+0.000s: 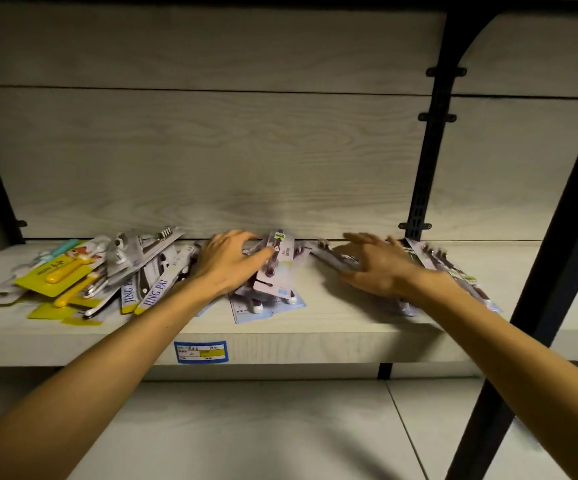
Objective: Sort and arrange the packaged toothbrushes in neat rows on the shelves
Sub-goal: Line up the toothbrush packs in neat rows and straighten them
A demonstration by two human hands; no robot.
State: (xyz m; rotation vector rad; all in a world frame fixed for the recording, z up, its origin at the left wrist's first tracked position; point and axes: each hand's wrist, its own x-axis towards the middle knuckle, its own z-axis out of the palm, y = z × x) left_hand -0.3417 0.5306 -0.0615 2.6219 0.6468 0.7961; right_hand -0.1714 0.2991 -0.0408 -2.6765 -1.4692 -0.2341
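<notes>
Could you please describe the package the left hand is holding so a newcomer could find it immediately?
On the pale wooden shelf, look at its middle, above the blue price label. The left hand grips a pale lilac toothbrush pack, the only one tilted up off the pile.

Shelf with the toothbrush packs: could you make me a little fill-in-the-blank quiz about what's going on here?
1. The left hand grips a pack that is ____ up off the shelf rather than lying flat.
2. The packs at the shelf's far left have handles coloured ____.
3. The label on the shelf's front edge has a ____ border.
4. The right hand reaches over packs with its fingers ____.

Missing words: tilted; yellow; blue; spread
</notes>
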